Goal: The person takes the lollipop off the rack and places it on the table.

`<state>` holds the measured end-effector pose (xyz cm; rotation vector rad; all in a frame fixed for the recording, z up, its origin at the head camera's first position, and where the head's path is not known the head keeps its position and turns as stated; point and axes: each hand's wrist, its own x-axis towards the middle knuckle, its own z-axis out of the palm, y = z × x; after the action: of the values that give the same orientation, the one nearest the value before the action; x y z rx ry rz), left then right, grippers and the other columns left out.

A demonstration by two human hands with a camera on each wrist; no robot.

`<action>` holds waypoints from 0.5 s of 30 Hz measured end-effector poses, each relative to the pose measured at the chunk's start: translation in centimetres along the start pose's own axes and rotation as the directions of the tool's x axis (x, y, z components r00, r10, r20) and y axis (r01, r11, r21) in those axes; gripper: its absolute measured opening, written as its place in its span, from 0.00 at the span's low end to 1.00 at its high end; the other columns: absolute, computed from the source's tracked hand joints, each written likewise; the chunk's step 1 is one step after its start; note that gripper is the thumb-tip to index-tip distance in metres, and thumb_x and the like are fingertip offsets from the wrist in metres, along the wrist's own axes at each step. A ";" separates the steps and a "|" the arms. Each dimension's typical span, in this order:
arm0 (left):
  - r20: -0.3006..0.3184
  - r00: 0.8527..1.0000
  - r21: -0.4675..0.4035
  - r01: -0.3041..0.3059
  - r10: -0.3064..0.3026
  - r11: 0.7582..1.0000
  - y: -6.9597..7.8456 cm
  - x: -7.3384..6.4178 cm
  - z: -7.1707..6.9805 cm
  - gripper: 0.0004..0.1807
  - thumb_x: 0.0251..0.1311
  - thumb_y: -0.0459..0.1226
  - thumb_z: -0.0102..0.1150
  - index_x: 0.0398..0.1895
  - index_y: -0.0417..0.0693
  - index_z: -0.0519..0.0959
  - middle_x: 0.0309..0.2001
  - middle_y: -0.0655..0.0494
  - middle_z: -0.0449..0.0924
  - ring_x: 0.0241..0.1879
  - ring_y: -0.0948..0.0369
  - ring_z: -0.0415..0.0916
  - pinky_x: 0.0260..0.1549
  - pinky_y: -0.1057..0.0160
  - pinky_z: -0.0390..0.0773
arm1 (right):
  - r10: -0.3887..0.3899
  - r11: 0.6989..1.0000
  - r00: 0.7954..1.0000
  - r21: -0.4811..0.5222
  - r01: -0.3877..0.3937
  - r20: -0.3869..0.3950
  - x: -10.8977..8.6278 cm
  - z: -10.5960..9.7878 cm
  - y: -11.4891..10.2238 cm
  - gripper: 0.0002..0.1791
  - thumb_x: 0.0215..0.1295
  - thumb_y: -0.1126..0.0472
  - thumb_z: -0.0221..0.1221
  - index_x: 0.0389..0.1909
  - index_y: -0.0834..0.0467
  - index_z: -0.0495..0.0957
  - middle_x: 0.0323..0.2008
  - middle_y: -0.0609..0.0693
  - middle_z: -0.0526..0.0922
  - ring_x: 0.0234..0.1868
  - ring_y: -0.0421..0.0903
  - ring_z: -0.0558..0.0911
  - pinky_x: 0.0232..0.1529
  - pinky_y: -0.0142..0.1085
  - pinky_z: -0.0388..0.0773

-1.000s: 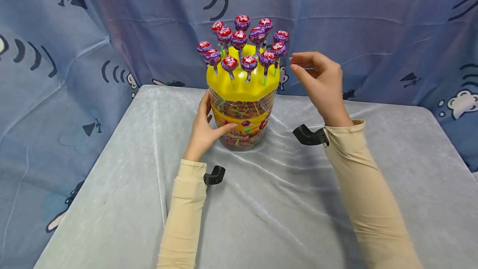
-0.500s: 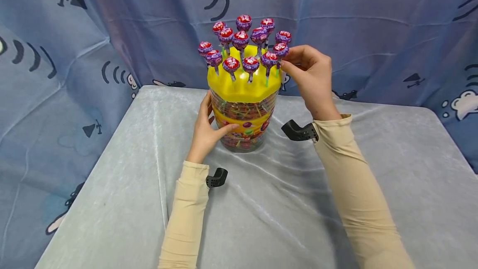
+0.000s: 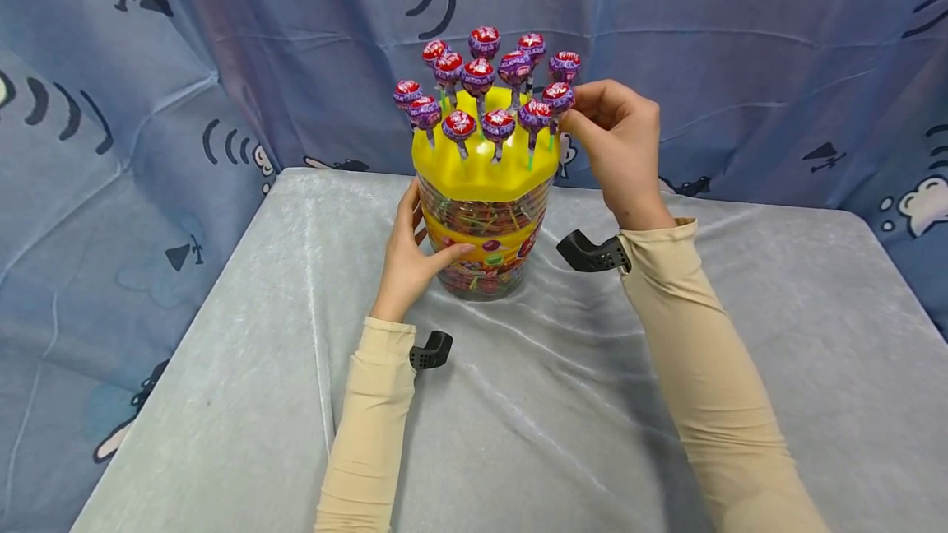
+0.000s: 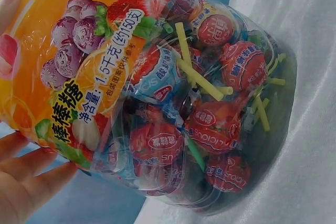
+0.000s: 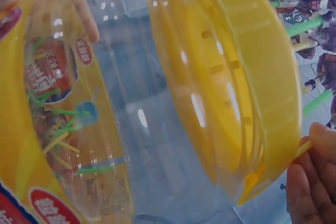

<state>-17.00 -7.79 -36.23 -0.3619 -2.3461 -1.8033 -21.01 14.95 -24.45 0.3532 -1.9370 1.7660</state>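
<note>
A clear plastic lollipop jar (image 3: 481, 220) stands on the table, its yellow lid (image 3: 481, 175) bristling with several upright lollipops (image 3: 477, 76) in red and purple wrappers. My left hand (image 3: 407, 261) grips the jar's left side, thumb across the front label and fingers round the back. At the lid's right edge, my right hand (image 3: 629, 142) pinches a lollipop by its yellow stick (image 5: 303, 148) between thumb and finger, as the right wrist view shows. More wrapped lollipops (image 4: 212, 124) lie inside, near the jar's bottom in the left wrist view.
A pale grey cloth (image 3: 518, 434) covers the table under both forearms. Close behind the jar hangs a blue patterned curtain (image 3: 704, 39), which also runs along the left side. A black wrist camera mount (image 3: 592, 252) juts out from the right sleeve.
My right hand has moved left from beside the jar to the lid's right edge and taken hold of a lollipop stick there. My left hand keeps its grip on the jar.
</note>
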 end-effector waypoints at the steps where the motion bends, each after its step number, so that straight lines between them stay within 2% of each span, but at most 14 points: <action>1: 0.000 1.000 -0.001 0.000 0.000 1.000 0.0 0.0 0.0 0.55 0.50 0.39 0.71 0.75 0.55 0.44 0.73 0.56 0.46 0.69 0.54 0.51 0.64 0.54 0.61 | 0.003 1.000 1.000 0.006 -0.003 -0.004 0.0 0.0 0.0 0.04 0.56 0.72 0.63 0.31 0.63 0.84 0.27 0.49 0.82 0.27 0.44 0.77 0.32 0.30 0.75; 7: 0.003 1.000 -0.005 0.003 -0.003 1.000 -0.1 0.1 0.0 0.55 0.50 0.40 0.71 0.75 0.56 0.44 0.73 0.58 0.46 0.70 0.56 0.51 0.64 0.55 0.60 | 0.012 0.999 1.000 0.034 -0.011 -0.022 0.2 0.1 -0.1 0.03 0.55 0.72 0.64 0.31 0.63 0.84 0.28 0.49 0.82 0.27 0.44 0.77 0.33 0.30 0.75; 12: 0.014 1.000 -0.006 0.020 -0.020 1.000 -0.1 0.2 0.0 0.55 0.51 0.39 0.71 0.75 0.57 0.42 0.74 0.57 0.45 0.70 0.55 0.50 0.64 0.54 0.60 | 0.009 0.989 0.999 0.145 -0.004 -0.035 0.3 0.2 -0.3 0.04 0.55 0.74 0.63 0.30 0.65 0.83 0.27 0.52 0.82 0.27 0.46 0.78 0.35 0.30 0.78; 15: 0.023 0.999 -0.008 0.039 -0.039 0.999 0.8 0.0 -0.1 0.55 0.52 0.35 0.70 0.75 0.53 0.42 0.74 0.53 0.44 0.70 0.52 0.49 0.65 0.53 0.59 | 0.013 0.977 0.999 0.214 -0.004 -0.041 0.4 0.2 -0.4 0.04 0.54 0.76 0.63 0.29 0.66 0.83 0.28 0.55 0.82 0.27 0.48 0.79 0.36 0.31 0.80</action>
<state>-16.77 -7.72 -35.46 -0.3415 -2.3773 -1.8365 -21.16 14.70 -23.92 0.3775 -1.7254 1.9775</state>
